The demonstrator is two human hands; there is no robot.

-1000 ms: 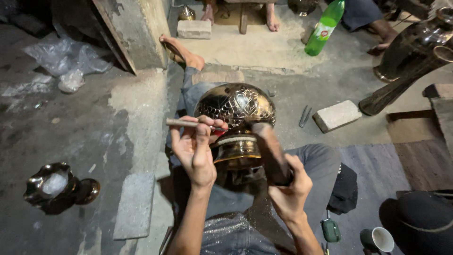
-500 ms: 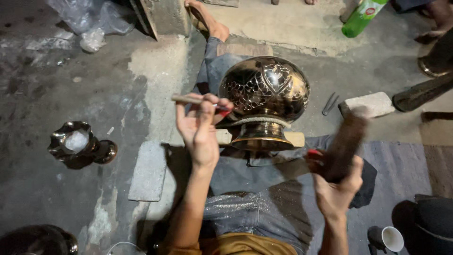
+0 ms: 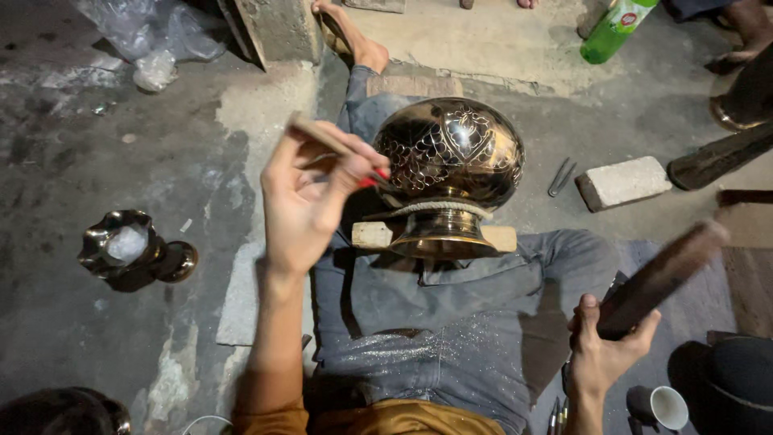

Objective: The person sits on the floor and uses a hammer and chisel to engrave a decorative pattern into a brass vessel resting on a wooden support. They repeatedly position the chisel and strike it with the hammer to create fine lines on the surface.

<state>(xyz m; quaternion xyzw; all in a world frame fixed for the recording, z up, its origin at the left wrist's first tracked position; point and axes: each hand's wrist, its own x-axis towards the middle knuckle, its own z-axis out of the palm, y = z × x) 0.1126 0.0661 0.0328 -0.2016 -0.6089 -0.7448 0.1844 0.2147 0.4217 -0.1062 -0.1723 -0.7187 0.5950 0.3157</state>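
Rough grey concrete floor (image 3: 97,338) is lying under me while the round engraved brass pot (image 3: 448,161) is resting on my lap. My left hand (image 3: 310,201) is pinching a thin wooden-handled chisel (image 3: 322,137) beside the pot; my right hand (image 3: 604,346) is gripping a dark wooden mallet (image 3: 660,278) right of it.

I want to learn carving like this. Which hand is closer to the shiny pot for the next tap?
Probably the left hand. It holds a thin tool right beside the pot. The right hand holds a dark stick off to the side.
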